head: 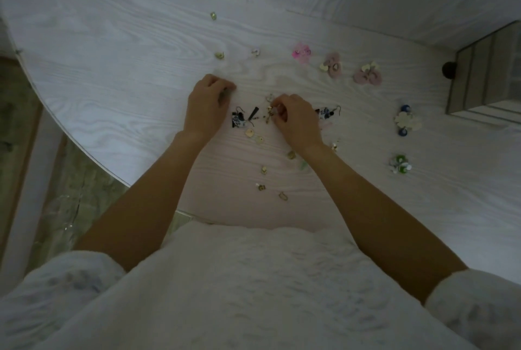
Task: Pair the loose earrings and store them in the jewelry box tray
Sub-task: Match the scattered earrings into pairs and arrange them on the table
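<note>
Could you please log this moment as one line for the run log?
left hand: curled on table, hold unclear | right hand: pinching small earring | sorted earrings: on table | jewelry box: far right

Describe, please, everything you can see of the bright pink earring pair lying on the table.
The bright pink earring pair lies on the white wood-grain table, far from the person, beyond the right hand. It looks like two translucent petal or flower shapes, close together or overlapping, with small pale centres. The material seems thin plastic or resin, though the picture is dim. No hand touches it. A dusty pink pair lies apart to its right.
</note>
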Action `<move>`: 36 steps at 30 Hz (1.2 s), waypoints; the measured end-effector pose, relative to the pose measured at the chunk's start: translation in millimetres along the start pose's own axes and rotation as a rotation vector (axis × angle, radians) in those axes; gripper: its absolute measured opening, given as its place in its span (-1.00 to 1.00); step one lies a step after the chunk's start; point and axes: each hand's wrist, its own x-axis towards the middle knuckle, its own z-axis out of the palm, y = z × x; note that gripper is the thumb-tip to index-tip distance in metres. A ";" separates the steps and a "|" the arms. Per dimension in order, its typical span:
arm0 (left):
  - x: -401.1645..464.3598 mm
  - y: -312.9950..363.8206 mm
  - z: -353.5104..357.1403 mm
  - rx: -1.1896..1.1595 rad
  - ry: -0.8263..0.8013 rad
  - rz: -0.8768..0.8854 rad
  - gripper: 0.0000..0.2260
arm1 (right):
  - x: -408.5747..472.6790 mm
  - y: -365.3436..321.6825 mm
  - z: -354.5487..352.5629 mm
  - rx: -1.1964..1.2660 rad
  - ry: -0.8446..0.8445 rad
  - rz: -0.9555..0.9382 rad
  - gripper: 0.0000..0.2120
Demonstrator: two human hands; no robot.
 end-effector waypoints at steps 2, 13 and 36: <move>-7.7 -1.5 -4.6 0.058 0.023 0.010 -0.81 | -1.4 -1.1 0.0 0.020 0.005 -0.002 -0.82; -16.8 54.3 26.8 0.159 -0.133 0.116 -0.75 | -11.8 11.9 -3.8 0.034 0.151 0.075 -0.81; 32.7 56.1 -14.4 -0.722 0.048 -0.364 -0.85 | 51.1 -31.5 -48.3 0.166 0.035 0.068 -0.85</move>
